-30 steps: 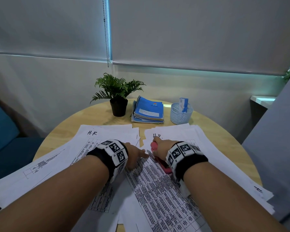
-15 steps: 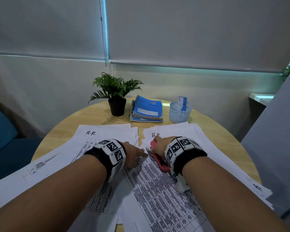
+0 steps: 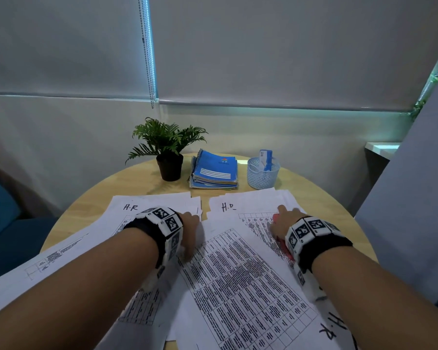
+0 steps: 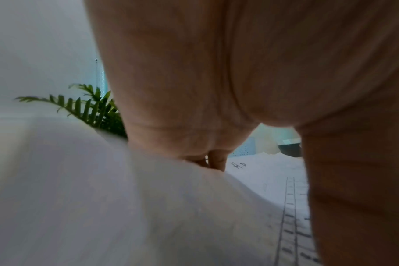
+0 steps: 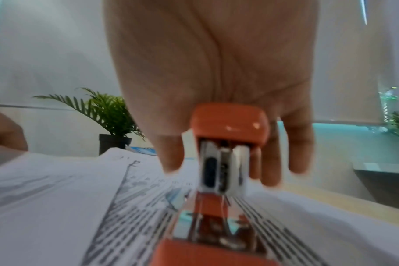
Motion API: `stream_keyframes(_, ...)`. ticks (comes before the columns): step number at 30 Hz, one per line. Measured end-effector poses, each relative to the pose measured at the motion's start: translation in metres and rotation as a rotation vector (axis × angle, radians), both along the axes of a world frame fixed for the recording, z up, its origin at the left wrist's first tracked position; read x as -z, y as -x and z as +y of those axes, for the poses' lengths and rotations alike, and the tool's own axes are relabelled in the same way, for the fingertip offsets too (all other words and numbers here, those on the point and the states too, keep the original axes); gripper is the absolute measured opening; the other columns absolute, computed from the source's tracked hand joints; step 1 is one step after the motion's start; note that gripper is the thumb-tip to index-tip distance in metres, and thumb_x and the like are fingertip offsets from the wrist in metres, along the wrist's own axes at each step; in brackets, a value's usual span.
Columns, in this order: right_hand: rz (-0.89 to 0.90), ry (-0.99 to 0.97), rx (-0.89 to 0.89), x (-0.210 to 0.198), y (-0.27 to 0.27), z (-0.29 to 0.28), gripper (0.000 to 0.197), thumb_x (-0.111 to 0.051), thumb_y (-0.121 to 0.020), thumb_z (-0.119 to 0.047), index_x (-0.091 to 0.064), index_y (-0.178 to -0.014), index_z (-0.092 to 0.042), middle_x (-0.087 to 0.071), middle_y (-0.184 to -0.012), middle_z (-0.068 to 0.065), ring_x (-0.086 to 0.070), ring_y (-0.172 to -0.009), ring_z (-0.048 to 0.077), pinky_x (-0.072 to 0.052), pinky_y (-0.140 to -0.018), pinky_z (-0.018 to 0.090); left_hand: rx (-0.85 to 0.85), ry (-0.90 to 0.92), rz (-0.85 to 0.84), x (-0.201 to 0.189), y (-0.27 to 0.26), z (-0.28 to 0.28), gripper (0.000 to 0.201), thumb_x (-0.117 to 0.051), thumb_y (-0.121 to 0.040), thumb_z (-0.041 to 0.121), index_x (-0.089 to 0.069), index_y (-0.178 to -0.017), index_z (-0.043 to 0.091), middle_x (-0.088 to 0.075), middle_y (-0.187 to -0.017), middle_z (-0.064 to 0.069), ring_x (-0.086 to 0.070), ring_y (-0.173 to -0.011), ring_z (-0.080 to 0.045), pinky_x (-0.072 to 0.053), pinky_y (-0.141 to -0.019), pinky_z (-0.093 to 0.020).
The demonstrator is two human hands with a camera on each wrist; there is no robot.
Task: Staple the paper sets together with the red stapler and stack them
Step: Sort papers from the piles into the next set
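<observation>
Head view: both forearms are extended over the paper sheets point(image 3: 240, 279) spread on the round table point(image 3: 91, 205). The left hand point(image 3: 189, 229) is laid on the sheets.

Left wrist view: the fingers point(image 4: 216, 160) are pressed onto the paper, straight.

Right wrist view: the red stapler point(image 5: 226, 149) is gripped under the right hand point(image 5: 216, 72), above the sheets.

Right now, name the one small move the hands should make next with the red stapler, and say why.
Probably set the red stapler down on the paper pile marked H.D. The right hand holds it over that pile with no sheet in its mouth, while the left hand rests on the loose printed set at centre, which still needs both hands to lift it onto a stack.
</observation>
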State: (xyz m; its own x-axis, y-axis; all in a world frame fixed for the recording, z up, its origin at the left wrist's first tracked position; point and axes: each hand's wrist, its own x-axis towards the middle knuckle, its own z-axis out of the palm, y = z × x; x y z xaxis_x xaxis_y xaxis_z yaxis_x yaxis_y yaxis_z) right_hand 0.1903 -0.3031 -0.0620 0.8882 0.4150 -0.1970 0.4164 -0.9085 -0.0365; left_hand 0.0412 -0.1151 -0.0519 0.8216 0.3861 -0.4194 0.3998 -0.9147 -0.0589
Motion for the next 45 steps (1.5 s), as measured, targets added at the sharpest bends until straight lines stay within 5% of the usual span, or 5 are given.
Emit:
stream_keyframes(9, 0.264, -0.409, -0.192, -0.021, 0.049, 0.040, 0.017, -0.067, -0.086, -0.022, -0.069, -0.092, -0.007, -0.069, -0.101, 0.005, -0.064, -0.092, 0.020, -0.051, -0.084, 0.029, -0.063, 0.104, -0.071, -0.010, 0.007, -0.001, 0.075, -0.075, -0.076, 0.023, -0.033, -0.137, 0.011, -0.047, -0.137, -0.008, -0.049, -0.122, -0.024, -0.042, -0.095, -0.030)
stream_keyframes(18, 0.406, -0.665, -0.021, -0.012, 0.062, 0.069, 0.028, -0.068, -0.082, -0.024, -0.050, -0.061, -0.016, -0.049, -0.063, 0.001, -0.048, -0.056, 0.015, -0.039, -0.051, 0.022, 0.032, 0.203, -0.291, -0.018, 0.021, 0.001, 0.045, -0.054, -0.088, 0.012, -0.045, -0.133, 0.013, -0.052, -0.130, -0.008, -0.047, -0.120, -0.024, -0.036, -0.091, -0.025)
stream_keyframes(27, 0.387, -0.794, 0.040, -0.004, 0.072, 0.075, 0.018, -0.067, -0.078, -0.019, -0.055, -0.072, -0.008, -0.052, -0.066, 0.004, -0.051, -0.061, 0.017, -0.034, -0.049, 0.023, 0.063, 0.195, -0.361, -0.010, 0.027, 0.008, 0.050, -0.052, -0.090, 0.014, -0.040, -0.139, 0.019, -0.048, -0.138, -0.005, -0.044, -0.126, -0.024, -0.036, -0.105, -0.037)
stream_keyframes(39, 0.151, -0.807, -0.349, -0.004, 0.072, 0.069, 0.011, -0.050, -0.093, -0.016, -0.055, -0.085, -0.010, -0.060, -0.076, 0.007, -0.052, -0.065, 0.016, -0.043, -0.060, 0.026, -0.102, 0.340, -0.629, -0.010, 0.007, 0.006, 0.027, -0.048, -0.094, 0.029, -0.054, -0.076, 0.010, -0.051, -0.077, -0.010, -0.046, -0.076, -0.020, -0.035, -0.069, -0.028)
stream_keyframes(45, 0.044, -0.921, -0.307, -0.017, 0.060, 0.067, 0.009, -0.048, -0.094, -0.015, -0.053, -0.087, -0.010, -0.059, -0.087, 0.009, -0.055, -0.078, 0.021, -0.042, -0.065, 0.027, -0.182, 0.307, -0.641, -0.006, 0.002, 0.005, 0.025, -0.047, -0.091, 0.027, -0.057, -0.070, 0.018, -0.058, -0.076, -0.003, -0.055, -0.083, -0.024, -0.045, -0.080, -0.032)
